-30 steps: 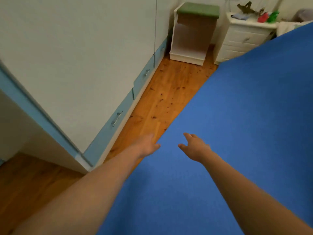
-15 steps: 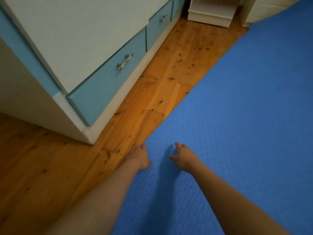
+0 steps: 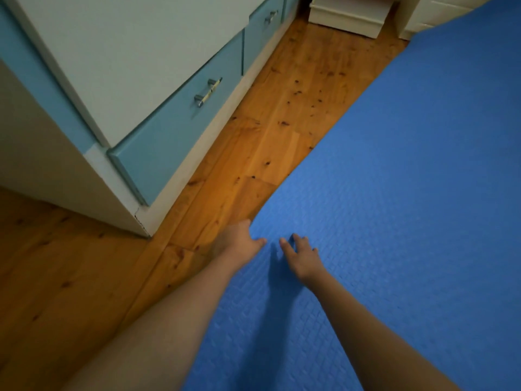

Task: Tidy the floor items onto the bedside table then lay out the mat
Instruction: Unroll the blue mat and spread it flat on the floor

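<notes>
The mat (image 3: 394,207) lay spread over the floor (image 3: 270,131), filling the right side of the view, its left edge running diagonally beside bare boards. Both hands were at that edge, near the bottom. The left hand (image 3: 239,244) sat on the very edge, thumb on top; whether its fingers were curled under could not be told. The right hand (image 3: 303,256) rested just beside it, fingers spread loosely, holding nothing.

The step looked like settling the edge flat. It would go best by pressing down and smoothing outward along the edge, since it bowed slightly near the hands, and keeping it parallel to the boards.

To the left stood a wardrobe (image 3: 121,60) with blue drawers (image 3: 174,136), well apart from the mat. At the far end a white cabinet (image 3: 348,19) stood close to the mat's edge; nothing lay in the strip of floor between
</notes>
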{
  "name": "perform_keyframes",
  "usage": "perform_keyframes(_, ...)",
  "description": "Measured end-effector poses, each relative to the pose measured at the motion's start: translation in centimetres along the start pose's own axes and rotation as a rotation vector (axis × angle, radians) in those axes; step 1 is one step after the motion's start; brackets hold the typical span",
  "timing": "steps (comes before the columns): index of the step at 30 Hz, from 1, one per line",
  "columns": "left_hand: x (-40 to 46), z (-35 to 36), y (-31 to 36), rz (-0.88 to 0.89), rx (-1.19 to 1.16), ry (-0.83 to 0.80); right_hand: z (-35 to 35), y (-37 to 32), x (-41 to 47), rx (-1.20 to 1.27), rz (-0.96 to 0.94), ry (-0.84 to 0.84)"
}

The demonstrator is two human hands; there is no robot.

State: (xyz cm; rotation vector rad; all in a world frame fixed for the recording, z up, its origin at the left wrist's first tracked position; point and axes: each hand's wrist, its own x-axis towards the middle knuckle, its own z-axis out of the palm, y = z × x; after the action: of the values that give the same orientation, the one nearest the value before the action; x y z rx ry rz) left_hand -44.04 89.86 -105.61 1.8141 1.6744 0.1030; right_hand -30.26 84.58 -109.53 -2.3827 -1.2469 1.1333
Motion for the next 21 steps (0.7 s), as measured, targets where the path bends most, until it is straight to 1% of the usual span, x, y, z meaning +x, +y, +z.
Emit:
perform_keyframes(2, -1.5, -0.1, 0.6, 0.052, 0.072, 0.053, -0.6, -2.0, 0.4, 0.207, 0.071, 0.034)
perform_keyframes(4, -3.5, 0.4, 0.6, 0.096, 0.153, 0.096, -1.3, -4.2, 1.1, 0.414, 0.189, 0.021)
perform_keyframes(5, -4.5, 0.8, 0.5, 0.116, 0.162, 0.112, -1.5, -5.0, 1.6, 0.476, 0.258, -0.001)
perform_keyframes(7, -6.1, 1.3, 0.1, 0.147, 0.127, 0.135, -1.3, -6.1, 1.8, 0.435, 0.331, -0.067)
perform_keyframes(9, -6.7, 1.5, -0.1, 0.162, 0.078, 0.144, -0.8, -6.4, 1.6, 0.345, 0.312, -0.127)
perform_keyframes(10, -6.8, 1.4, -0.1, 0.166, 0.056, 0.146, -0.7, -6.7, 1.3, 0.339, 0.28, -0.13)
perform_keyframes(12, -7.2, 0.7, -0.5, 0.167, 0.015, 0.162, -0.3, -7.3, 0.7, 0.396, 0.218, -0.118)
perform_keyframes(15, -7.3, -1.1, -2.0, 0.129, -0.06, 0.212, 0.8, -9.0, 0.0, 0.508, 0.141, -0.178)
perform_keyframes(18, -7.5, -3.0, -4.3, 0.072, -0.184, 0.255, 2.7, -11.7, -0.8, 0.535, 0.053, -0.212)
perform_keyframes(21, -7.6, -4.3, -6.1, 0.063, -0.238, 0.304, 4.2, -13.9, -1.9, 0.56, 0.002, -0.224)
